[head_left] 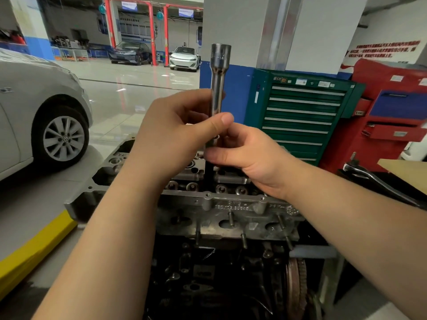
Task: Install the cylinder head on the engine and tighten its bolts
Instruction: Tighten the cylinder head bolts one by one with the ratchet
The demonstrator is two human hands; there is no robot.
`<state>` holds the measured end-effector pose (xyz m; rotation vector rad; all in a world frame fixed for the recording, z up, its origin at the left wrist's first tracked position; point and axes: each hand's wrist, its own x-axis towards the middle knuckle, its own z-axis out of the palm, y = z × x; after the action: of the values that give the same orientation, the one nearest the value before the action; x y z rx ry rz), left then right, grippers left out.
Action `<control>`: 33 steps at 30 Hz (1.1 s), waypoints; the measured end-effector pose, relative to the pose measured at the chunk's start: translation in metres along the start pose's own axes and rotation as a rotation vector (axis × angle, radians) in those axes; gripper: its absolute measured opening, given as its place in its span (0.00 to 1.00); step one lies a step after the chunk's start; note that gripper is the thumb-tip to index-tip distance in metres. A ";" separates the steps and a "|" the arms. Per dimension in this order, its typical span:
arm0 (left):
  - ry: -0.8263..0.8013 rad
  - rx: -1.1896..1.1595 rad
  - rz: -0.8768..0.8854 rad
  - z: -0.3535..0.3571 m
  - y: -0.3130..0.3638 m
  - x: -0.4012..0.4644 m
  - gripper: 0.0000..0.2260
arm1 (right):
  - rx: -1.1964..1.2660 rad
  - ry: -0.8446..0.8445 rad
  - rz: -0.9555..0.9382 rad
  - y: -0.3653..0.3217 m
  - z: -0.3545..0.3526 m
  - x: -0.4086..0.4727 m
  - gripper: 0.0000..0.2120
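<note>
The left hand (182, 125) grips the upright socket extension (218, 93) at mid-shaft; the right hand (245, 158) pinches its lower end. The black lower section drops between the valve gear of the cylinder head (231, 204), which sits on the engine (219, 273). Keep the tool vertical and fully seated on the bolt, which is hidden, before turning. A ratchet (379, 181) lies well apart at right; open room surrounds the shaft above the head.
</note>
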<state>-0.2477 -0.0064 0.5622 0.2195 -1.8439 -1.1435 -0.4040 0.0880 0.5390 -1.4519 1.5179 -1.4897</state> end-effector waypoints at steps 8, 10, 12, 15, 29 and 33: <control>-0.043 -0.087 -0.016 0.000 -0.002 -0.002 0.20 | 0.019 -0.018 -0.006 -0.003 0.000 -0.010 0.15; -0.046 -0.091 -0.027 -0.001 0.001 -0.004 0.19 | -0.020 0.031 -0.010 -0.001 0.001 -0.008 0.14; 0.017 -0.021 -0.014 -0.001 0.007 -0.005 0.16 | -0.044 0.072 -0.017 -0.001 0.002 -0.007 0.17; 0.138 0.208 0.030 0.007 0.016 -0.008 0.12 | -0.063 0.072 -0.037 -0.002 0.004 -0.007 0.21; 0.286 0.404 0.037 0.027 0.024 -0.013 0.09 | -0.194 0.152 -0.098 0.000 0.003 -0.004 0.26; 0.220 0.228 -0.001 0.020 0.020 -0.011 0.09 | -0.034 0.050 -0.102 0.001 0.001 -0.007 0.12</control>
<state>-0.2512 0.0234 0.5686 0.4582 -1.7742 -0.8712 -0.4012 0.0940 0.5362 -1.5426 1.5258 -1.5779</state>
